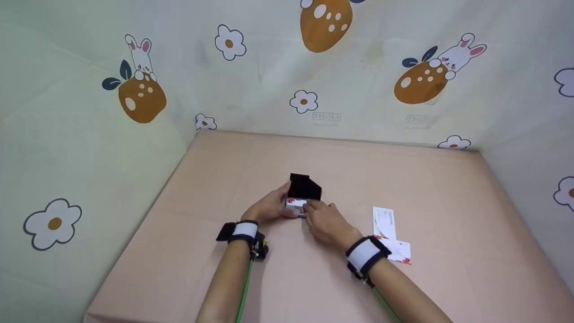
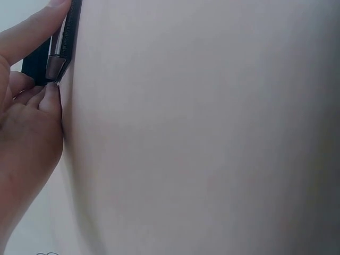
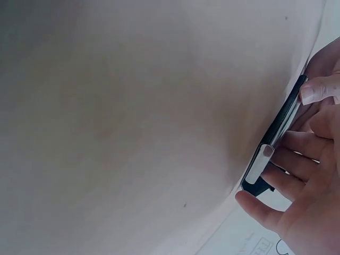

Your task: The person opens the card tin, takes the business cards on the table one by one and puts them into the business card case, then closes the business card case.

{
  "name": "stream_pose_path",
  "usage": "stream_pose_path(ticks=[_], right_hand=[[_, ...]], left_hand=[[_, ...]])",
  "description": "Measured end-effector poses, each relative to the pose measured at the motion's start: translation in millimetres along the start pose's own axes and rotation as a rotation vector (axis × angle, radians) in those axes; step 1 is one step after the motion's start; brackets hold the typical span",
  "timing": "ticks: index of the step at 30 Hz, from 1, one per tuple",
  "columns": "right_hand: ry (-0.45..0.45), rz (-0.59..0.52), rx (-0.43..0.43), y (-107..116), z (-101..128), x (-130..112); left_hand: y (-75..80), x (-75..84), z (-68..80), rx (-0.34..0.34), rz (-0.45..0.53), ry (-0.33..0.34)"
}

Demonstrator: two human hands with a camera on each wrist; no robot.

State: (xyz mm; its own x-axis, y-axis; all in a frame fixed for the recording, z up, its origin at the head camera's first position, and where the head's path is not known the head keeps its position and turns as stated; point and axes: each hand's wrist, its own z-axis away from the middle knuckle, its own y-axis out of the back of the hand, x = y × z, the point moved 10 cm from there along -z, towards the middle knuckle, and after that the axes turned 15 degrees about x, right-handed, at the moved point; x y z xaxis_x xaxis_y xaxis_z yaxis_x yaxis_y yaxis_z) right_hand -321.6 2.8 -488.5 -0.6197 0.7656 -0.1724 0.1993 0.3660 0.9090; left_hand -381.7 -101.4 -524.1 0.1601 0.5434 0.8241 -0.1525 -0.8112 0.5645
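Note:
A small card case [image 1: 297,212] with a black flap [image 1: 305,186] raised at its back rests on the table. A white card with red leaf print [image 1: 296,202] lies in it. My left hand [image 1: 271,205] grips the case at its left side, thumb at the near edge and fingers behind. In the left wrist view the case's end [image 2: 56,66] sits between thumb and fingers. My right hand [image 1: 327,222] reaches over the right part, its loosely extended fingers [image 3: 292,159] touching the card and case. Those fingers cover the card's right part.
To the right, a white card with a green edge [image 1: 384,223] lies beside another with red leaf print [image 1: 400,252], partly behind the right wrist strap [image 1: 363,258]. A peach cloth covers the table [image 1: 233,170]. Patterned curtains [image 1: 269,80] stand behind and at both sides.

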Motion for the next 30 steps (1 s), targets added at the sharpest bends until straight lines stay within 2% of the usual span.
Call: stream_pose_path(ticks=[11,15,18,30], right_hand=[[0.041,0.088,0.093,11.9,7.3,-10.5],[0.02,0.074,0.125,18.3,14.0,-14.5],[0.003,0.072,0.144,23.8,19.5,-14.4],[0.017,0.131,0.196,42.5,46.9,-7.7]], left_hand=[[0.4,2.3,-0.1,0.002,0.004,-0.016],[-0.8,-0.9,0.2,-0.003,0.025,0.011],[-2.6,-2.9,1.0,-0.009,0.042,0.035],[-0.2,1.2,2.5,0.005,0.016,0.018]])
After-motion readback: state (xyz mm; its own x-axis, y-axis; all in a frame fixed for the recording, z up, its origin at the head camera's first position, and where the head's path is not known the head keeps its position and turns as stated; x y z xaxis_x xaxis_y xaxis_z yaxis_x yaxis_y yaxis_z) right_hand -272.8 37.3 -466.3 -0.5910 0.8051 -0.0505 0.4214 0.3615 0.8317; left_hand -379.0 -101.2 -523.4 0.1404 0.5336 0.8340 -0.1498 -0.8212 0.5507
